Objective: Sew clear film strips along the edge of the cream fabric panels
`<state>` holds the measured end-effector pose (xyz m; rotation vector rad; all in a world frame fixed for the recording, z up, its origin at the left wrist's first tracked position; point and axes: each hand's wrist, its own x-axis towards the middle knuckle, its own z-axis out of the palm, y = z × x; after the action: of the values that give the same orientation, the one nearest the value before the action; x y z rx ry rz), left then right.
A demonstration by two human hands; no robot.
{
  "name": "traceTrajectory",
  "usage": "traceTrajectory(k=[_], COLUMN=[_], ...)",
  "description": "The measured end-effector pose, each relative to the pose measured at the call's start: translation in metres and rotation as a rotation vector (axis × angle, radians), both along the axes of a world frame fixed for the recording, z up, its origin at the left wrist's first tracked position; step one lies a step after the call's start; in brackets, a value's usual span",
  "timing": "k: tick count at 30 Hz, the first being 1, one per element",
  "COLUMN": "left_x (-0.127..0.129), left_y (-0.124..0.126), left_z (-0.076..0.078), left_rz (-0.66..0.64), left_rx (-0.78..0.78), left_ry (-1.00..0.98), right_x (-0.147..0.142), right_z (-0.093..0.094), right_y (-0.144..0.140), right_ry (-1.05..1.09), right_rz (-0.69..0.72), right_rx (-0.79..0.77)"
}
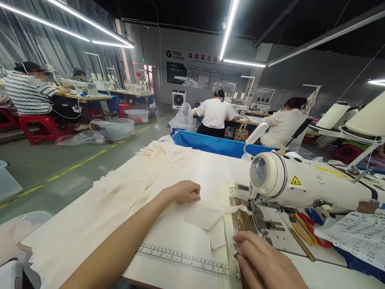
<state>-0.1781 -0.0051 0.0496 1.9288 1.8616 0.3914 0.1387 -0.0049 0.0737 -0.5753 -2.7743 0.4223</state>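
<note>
My left hand (187, 191) is closed above the white table, its curled fingers at the edge of a small cream cloth piece (204, 214). From there the cloth runs right to the presser foot of a white sewing machine (276, 174). A short cloth tab (217, 235) hangs off its lower side. At the front of the machine bed, my right hand (261, 259) has its thumb and fingers drawn together around a small metal bit, too hidden to name. Beside my left forearm lies a loose heap of cream fabric (114, 196).
A printed ruler (183, 259) crosses the table front. Orange-handled scissors (303, 228), a thin wooden-handled tool (302, 243) and a written sheet (357, 233) lie right of the needle. A blue cloth bin (210, 141) stands behind the table; co-workers sit at machines beyond.
</note>
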Motion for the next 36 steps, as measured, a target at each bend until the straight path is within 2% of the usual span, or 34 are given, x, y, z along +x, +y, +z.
traceTrajectory(k=[3,6,10,13,17,21,23,27,32,36], left_x=[0.005,0.012,0.019,0.017,0.007,-0.001,-0.001,-0.001,-0.006,-0.012], left_y=[0.007,0.011,0.005,-0.009,-0.022,-0.023,-0.021,-0.02,-0.022,-0.024], left_z=[-0.008,-0.012,-0.019,-0.027,-0.036,-0.046,-0.05,-0.054,-0.052,-0.046], left_rz=[0.026,0.038,0.038,0.002,-0.056,-0.05,-0.021,0.074,0.101,0.063], left_rx=[0.104,0.245,0.332,0.339,0.399,0.494,0.487,0.448,0.378,0.356], left_ry=[0.111,0.234,0.361,0.407,0.406,0.384,0.413,0.446,0.401,0.411], right_x=[-0.026,-0.05,-0.063,-0.061,-0.059,-0.068,-0.082,-0.126,-0.179,-0.197], right_z=[-0.003,-0.021,-0.047,-0.055,-0.052,-0.038,-0.028,-0.02,-0.034,-0.049], right_y=[0.012,0.028,0.039,0.041,0.044,0.049,0.055,0.077,0.103,0.11], right_ry=[0.081,0.141,0.171,0.204,0.244,0.278,0.254,0.186,0.123,0.089], right_rz=[0.012,0.027,0.032,0.062,0.062,-0.036,-0.076,-0.118,-0.129,-0.127], right_rx=[-0.113,-0.251,-0.255,-0.277,-0.299,-0.14,-0.067,-0.039,-0.032,-0.055])
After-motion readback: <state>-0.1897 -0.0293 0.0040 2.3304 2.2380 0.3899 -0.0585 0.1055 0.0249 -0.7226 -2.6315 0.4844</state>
